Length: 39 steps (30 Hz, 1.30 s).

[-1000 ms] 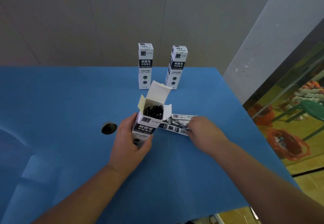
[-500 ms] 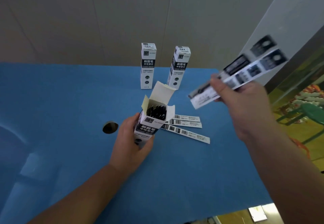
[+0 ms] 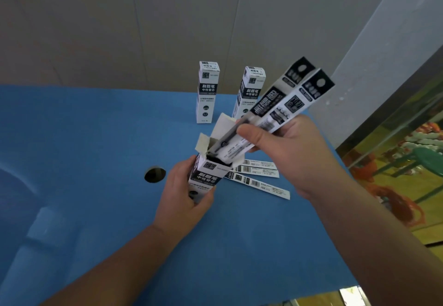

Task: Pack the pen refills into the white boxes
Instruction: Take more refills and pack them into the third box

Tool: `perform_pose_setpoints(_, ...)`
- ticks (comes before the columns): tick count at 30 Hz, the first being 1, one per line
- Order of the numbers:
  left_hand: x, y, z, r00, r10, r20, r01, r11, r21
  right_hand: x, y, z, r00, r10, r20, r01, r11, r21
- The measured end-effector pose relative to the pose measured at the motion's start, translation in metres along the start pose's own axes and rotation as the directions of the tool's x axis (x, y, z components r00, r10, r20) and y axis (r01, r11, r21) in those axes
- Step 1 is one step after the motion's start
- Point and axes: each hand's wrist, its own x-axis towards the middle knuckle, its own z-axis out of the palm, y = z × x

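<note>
My left hand [image 3: 185,198] grips an open white box [image 3: 207,174] with black label, held tilted above the blue table, its flaps up. My right hand [image 3: 285,142] holds two packaged pen refills [image 3: 282,103] slanted, their lower ends at the box's mouth. Dark refill tops show inside the box. Three more packaged refills [image 3: 260,178] lie flat on the table just right of the box. Two closed white boxes stand upright at the back, one on the left [image 3: 208,92] and one on the right [image 3: 250,90].
The blue table [image 3: 96,138] has a round dark hole [image 3: 155,174] left of my left hand. A grey wall runs behind the table. The table's right edge drops off to a floor with a green stool [image 3: 429,162].
My right hand has swung the two refills from up at the right down and left, so their lower ends now meet the open box's mouth. The left hand keeps the box.
</note>
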Motion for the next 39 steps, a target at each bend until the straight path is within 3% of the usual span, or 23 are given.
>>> perform_pose_setpoints(8, 0.000, 0.002, 0.000, 0.999, 0.034, 0.005, -0.034, 0.999, 0.008, 0.004, 0.002, -0.005, 0.992, 0.046, 0.117, -0.046, 0.999, -0.007)
perform_pose_setpoints(14, 0.001, 0.004, -0.001, 0.999, 0.039, 0.013, -0.039, 0.999, 0.011, 0.001, 0.003, 0.002, 0.988, 0.122, 0.094, -0.110, 0.986, -0.121)
perform_pose_setpoints(18, 0.001, 0.005, 0.000, 0.998, 0.059, 0.005, -0.059, 0.998, 0.026, -0.003, 0.004, 0.014, 0.984, 0.115, 0.137, -0.070, 0.953, -0.294)
perform_pose_setpoints(22, 0.000, 0.005, 0.000, 0.999, 0.038, 0.010, -0.038, 0.999, 0.011, -0.004, -0.003, 0.016, 0.959, 0.132, 0.252, -0.047, 0.948, -0.314)
perform_pose_setpoints(26, 0.000, 0.005, 0.000, 1.000, 0.016, 0.006, -0.016, 1.000, 0.023, -0.001, -0.013, 0.003, 0.972, 0.092, 0.215, -0.038, 0.969, -0.243)
perform_pose_setpoints(33, -0.001, 0.004, 0.001, 0.999, 0.049, 0.004, -0.049, 0.997, 0.052, -0.001, -0.006, 0.011, 0.935, 0.186, 0.303, 0.006, 0.843, -0.537)
perform_pose_setpoints(37, 0.001, 0.004, 0.001, 1.000, -0.007, 0.005, 0.007, 1.000, 0.003, 0.003, -0.013, 0.003, 0.957, 0.071, 0.282, 0.061, 0.900, -0.431)
perform_pose_setpoints(39, 0.001, 0.002, 0.001, 1.000, 0.009, 0.015, -0.009, 1.000, 0.027, 0.003, -0.014, 0.006, 0.945, 0.088, 0.314, 0.082, 0.869, -0.488)
